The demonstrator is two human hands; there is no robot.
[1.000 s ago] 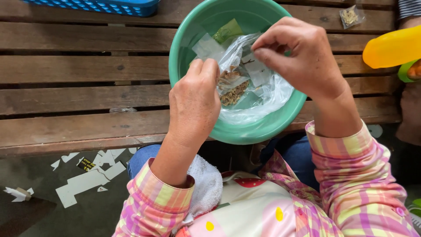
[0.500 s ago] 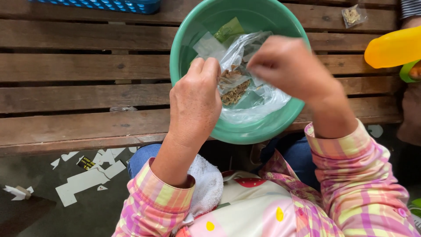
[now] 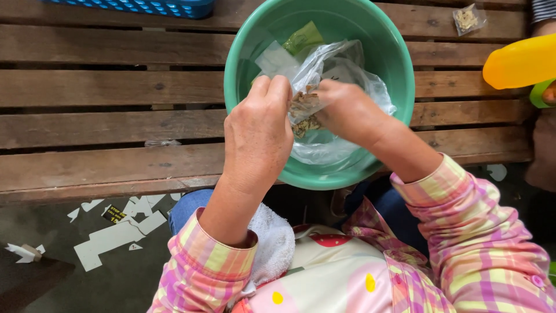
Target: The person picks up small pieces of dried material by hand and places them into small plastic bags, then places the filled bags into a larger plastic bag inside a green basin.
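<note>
Over the green basin (image 3: 399, 75) at the upper centre of the frame, both hands work on one clear plastic bag (image 3: 324, 69). The left hand (image 3: 258, 136) sits left of centre, its fingers closed and pinching the bag's left edge near the top. The right hand (image 3: 350, 113) sits immediately right of it, fingers curled shut on the same bag from the opposite side. The two grips face each other, almost touching, with the pinched part of the bag between them.

The bag's long axis runs roughly top to bottom of the frame. Its loose open end rises above the hands toward the basin's far wall; its lower part sags beneath them onto the basin floor. Small brownish pieces (image 3: 302, 113) show through the film just at the pinch. Neither hand is clearly nearer; both already hold it.

A green packet (image 3: 302, 36) and a pale slip lie in the basin beyond the bag. The basin rests on the slatted wooden desk (image 3: 104, 93). A small filled packet (image 3: 466, 18) lies at the upper right, well apart, and a yellow object (image 3: 518, 61) enters from the right edge.
</note>
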